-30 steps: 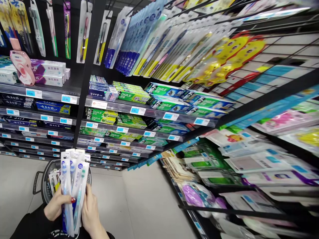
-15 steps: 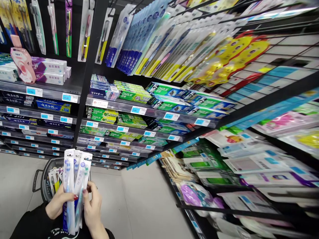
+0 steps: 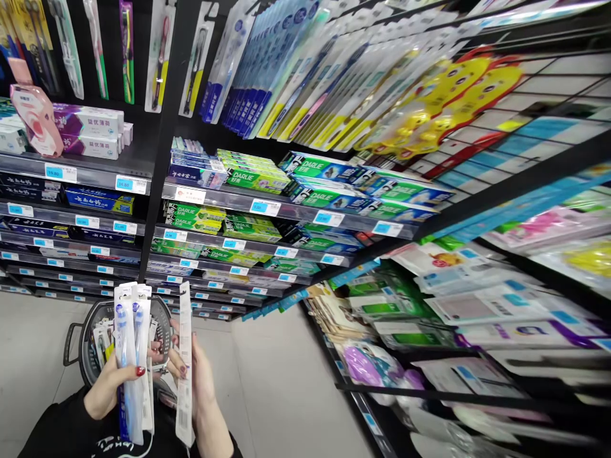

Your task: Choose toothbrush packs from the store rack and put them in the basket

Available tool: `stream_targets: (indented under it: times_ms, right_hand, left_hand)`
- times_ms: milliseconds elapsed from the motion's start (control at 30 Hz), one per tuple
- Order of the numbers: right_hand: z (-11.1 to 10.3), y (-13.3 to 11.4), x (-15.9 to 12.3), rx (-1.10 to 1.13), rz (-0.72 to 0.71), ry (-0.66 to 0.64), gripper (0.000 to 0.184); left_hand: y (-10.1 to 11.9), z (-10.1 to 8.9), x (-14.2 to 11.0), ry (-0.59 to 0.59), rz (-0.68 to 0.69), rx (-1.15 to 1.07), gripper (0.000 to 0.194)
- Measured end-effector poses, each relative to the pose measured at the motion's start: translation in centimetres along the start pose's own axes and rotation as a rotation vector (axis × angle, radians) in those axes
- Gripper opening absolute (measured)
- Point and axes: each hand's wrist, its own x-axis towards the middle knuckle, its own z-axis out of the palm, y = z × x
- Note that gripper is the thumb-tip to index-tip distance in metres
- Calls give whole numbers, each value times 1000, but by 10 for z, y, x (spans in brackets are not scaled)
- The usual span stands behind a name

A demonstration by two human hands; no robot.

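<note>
Several packaged toothbrushes (image 3: 128, 356), with blue handles behind clear plastic, stand fanned upright in my left hand (image 3: 107, 388). Its thumb, with a red nail, presses across their front. A single toothbrush pack (image 3: 184, 381), turned so its white back and edge face me, is held in my right hand (image 3: 203, 381), apart from the others. Below and behind both hands, a grey basket (image 3: 86, 346) sits on the floor with more packaged toothbrushes (image 3: 102, 340) inside; my hands and the packs hide part of it.
Shelves ahead carry toothpaste boxes (image 3: 252, 172) above price tags. Rows of hanging toothbrushes (image 3: 267, 70) fill the rack over them. A pink bottle (image 3: 38, 114) stands at the left. To the right, a second rack holds bagged goods (image 3: 372, 372). Pale floor (image 3: 272, 388) lies between.
My right hand has moved right, taking one toothbrush pack away from the bunch and turning its back toward me. The rest stay in my left hand.
</note>
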Motion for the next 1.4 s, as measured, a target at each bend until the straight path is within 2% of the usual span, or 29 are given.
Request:
stream_targets:
  times_ms: [100, 167, 267, 333, 433, 533, 633, 767, 833, 900, 967, 1033, 1100, 1200, 1267, 1400]
  right_hand:
    - [-10, 1, 8, 97, 137, -143, 50]
    - [-15, 7, 11, 40, 120, -207, 47]
    - [-15, 19, 11, -103, -25, -165, 32]
    - [-12, 25, 11, -210, -88, -93, 31]
    - [-9, 30, 11, -495, -164, -5, 36]
    - [-8, 28, 8, -929, -352, 50, 36]
    - [-7, 24, 4, -1262, -443, 28, 35]
    - [-5, 21, -1, -1484, -462, -18, 38]
    - [-4, 22, -2, -1526, -507, -21, 38]
    - [-4, 24, -2, -1490, -573, 37, 38]
    - [-3, 25, -3, -1362, -646, 142, 34]
    - [0, 23, -6, -1228, -718, 179, 27]
    - [6, 18, -12, -1210, -792, 124, 18]
    - [20, 12, -23, -1411, -858, 25, 8]
    - [32, 12, -28, -1545, -804, 29, 17]
    - [51, 22, -27, -1700, -628, 154, 50]
  left_hand:
    - [2, 4, -2, -13, -23, -62, 28]
    - [3, 5, -2, -3, -34, -67, 27]
    - [4, 3, -1, -3, -61, -52, 29]
    - [5, 1, 0, -15, -66, -23, 31]
    - [5, -1, 1, -13, -35, 14, 32]
    - [4, -2, 1, 47, -39, 16, 33]
    - [3, -3, 1, 86, -74, 26, 35]
    - [5, -2, 2, 38, -85, 83, 34]
    - [6, 0, 2, 5, -89, 95, 32]
    - [6, 1, 3, -10, -89, 98, 30]
    - [6, 3, 2, -8, -88, 108, 29]
    - [6, 5, 1, 3, -80, 118, 28]
    - [7, 8, 0, 24, -68, 114, 30]
    - [5, 12, 1, 79, -5, 135, 35]
    - [2, 12, 6, 104, 42, 182, 33]
    - [-9, 8, 21, 139, 88, 204, 17]
